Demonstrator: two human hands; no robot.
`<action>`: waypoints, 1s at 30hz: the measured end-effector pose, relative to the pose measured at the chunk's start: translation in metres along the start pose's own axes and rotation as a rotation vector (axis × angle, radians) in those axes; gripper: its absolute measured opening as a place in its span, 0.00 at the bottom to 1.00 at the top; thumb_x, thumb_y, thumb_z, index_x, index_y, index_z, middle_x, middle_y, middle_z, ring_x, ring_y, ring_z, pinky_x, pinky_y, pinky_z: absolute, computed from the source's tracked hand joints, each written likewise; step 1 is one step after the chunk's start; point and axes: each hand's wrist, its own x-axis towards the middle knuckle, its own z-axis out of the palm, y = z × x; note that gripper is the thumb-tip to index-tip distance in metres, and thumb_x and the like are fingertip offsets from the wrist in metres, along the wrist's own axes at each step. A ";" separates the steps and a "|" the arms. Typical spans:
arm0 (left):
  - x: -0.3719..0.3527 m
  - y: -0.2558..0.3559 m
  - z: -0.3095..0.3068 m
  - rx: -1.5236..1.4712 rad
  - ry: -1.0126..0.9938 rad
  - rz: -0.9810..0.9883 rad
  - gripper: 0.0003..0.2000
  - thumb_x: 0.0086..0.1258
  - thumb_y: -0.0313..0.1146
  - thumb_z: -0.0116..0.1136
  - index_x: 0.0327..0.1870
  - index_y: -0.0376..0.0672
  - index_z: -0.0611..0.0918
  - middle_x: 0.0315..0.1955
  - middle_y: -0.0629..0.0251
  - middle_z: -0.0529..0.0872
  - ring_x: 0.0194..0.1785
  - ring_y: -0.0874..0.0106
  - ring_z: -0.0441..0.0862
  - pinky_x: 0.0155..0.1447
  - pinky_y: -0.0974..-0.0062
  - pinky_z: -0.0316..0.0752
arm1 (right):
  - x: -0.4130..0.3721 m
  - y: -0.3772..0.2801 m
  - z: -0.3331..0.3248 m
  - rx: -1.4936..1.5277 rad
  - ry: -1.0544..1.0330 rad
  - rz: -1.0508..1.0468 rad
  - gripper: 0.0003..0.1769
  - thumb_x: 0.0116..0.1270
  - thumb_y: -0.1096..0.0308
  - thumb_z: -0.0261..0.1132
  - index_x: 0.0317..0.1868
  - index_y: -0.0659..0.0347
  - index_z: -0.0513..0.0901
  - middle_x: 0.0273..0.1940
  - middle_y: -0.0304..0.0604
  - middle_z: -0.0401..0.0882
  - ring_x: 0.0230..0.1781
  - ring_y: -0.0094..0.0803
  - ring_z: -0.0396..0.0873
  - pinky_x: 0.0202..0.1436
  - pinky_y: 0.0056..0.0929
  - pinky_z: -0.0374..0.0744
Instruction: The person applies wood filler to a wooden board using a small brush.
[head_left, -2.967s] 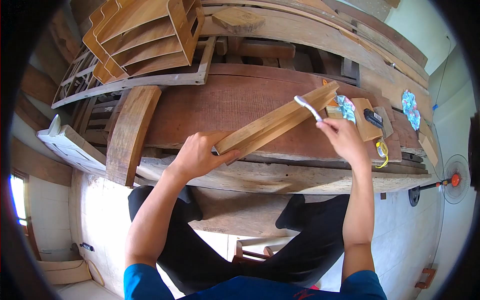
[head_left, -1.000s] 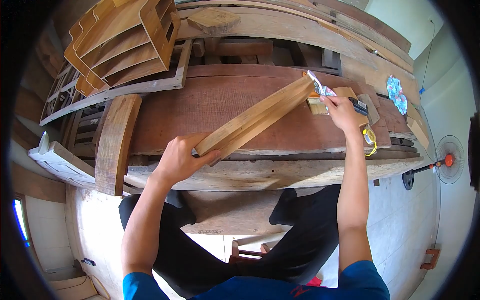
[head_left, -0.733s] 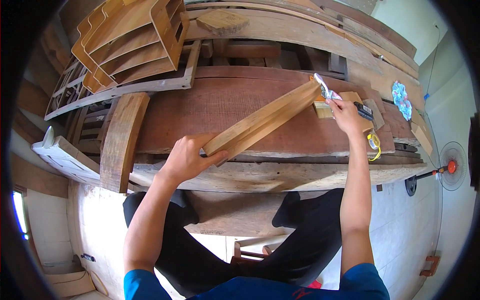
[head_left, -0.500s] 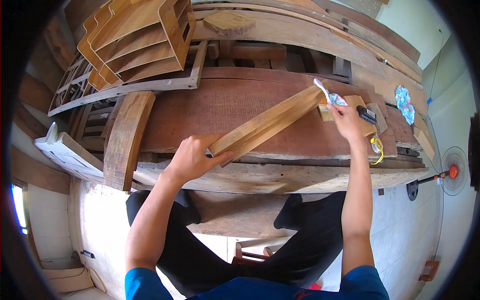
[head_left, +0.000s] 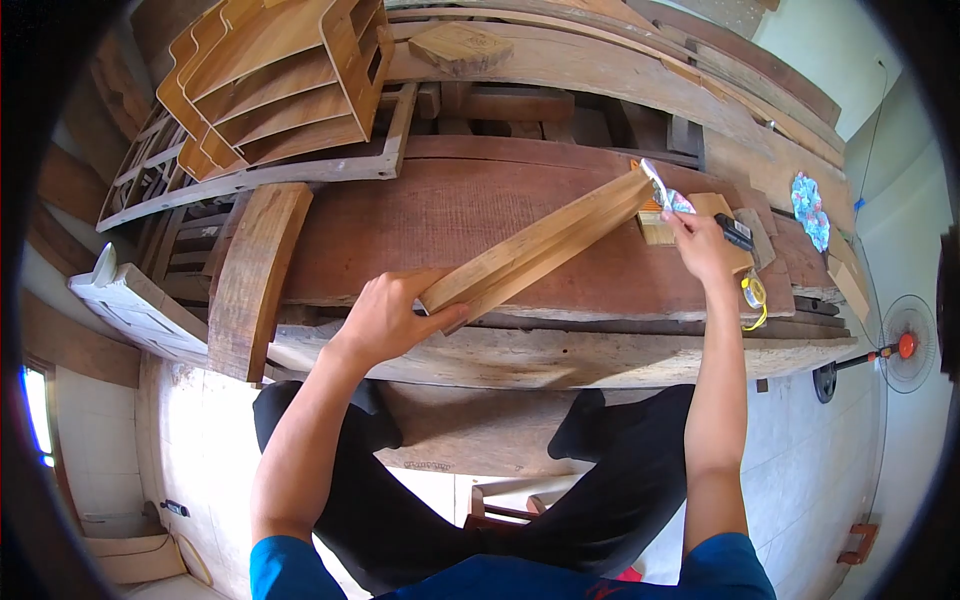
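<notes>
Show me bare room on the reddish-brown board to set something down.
The reddish-brown board is widest open between the thick plank and the held wood piece. A smaller patch runs along the front edge toward the tape measure. The right end, around the black tool, is crowded.

Wooden piece (head_left: 545, 243) in left hand (head_left: 388, 315); white brush (head_left: 655, 181) in right hand (head_left: 700, 245)

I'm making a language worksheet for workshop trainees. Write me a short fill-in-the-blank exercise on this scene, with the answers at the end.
1. The left hand grips the near end of a long piece made of ____.
2. The right hand holds a slim tool that looks mostly ____ in colour.
3. The bright colour on the tape measure is ____.
4. The fan shows on the ____ side of the picture.

Missing words: wood; white; yellow; right.
</notes>
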 end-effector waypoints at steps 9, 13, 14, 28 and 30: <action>-0.002 0.001 0.002 -0.014 -0.030 -0.021 0.22 0.69 0.42 0.78 0.57 0.35 0.90 0.43 0.45 0.94 0.43 0.55 0.93 0.53 0.62 0.86 | -0.006 -0.011 -0.009 0.034 -0.056 0.000 0.22 0.81 0.50 0.66 0.52 0.62 0.92 0.24 0.54 0.78 0.27 0.40 0.80 0.39 0.40 0.78; -0.001 -0.001 0.002 -0.005 0.002 0.004 0.22 0.70 0.42 0.78 0.57 0.35 0.90 0.43 0.45 0.94 0.43 0.55 0.93 0.52 0.60 0.86 | -0.021 -0.027 0.000 0.130 -0.127 -0.010 0.22 0.80 0.51 0.68 0.52 0.64 0.92 0.20 0.46 0.74 0.24 0.29 0.74 0.35 0.38 0.75; -0.001 -0.001 0.001 -0.009 0.001 0.000 0.22 0.70 0.42 0.78 0.57 0.35 0.90 0.43 0.45 0.94 0.43 0.55 0.93 0.52 0.60 0.86 | -0.017 -0.023 0.001 0.142 -0.134 -0.008 0.22 0.80 0.51 0.69 0.51 0.64 0.92 0.20 0.45 0.73 0.23 0.28 0.73 0.34 0.37 0.75; -0.001 -0.003 0.001 0.012 -0.012 0.006 0.23 0.69 0.43 0.79 0.56 0.35 0.90 0.41 0.45 0.94 0.41 0.54 0.93 0.51 0.61 0.86 | -0.027 -0.030 -0.004 0.186 -0.146 -0.016 0.22 0.80 0.51 0.69 0.44 0.65 0.91 0.18 0.32 0.71 0.20 0.20 0.68 0.27 0.30 0.68; 0.000 -0.004 0.002 -0.001 0.021 0.026 0.22 0.70 0.48 0.77 0.55 0.39 0.91 0.38 0.46 0.93 0.41 0.50 0.92 0.50 0.58 0.86 | -0.026 -0.032 -0.007 0.185 -0.243 0.008 0.21 0.80 0.51 0.69 0.44 0.65 0.92 0.18 0.32 0.72 0.20 0.20 0.69 0.27 0.30 0.68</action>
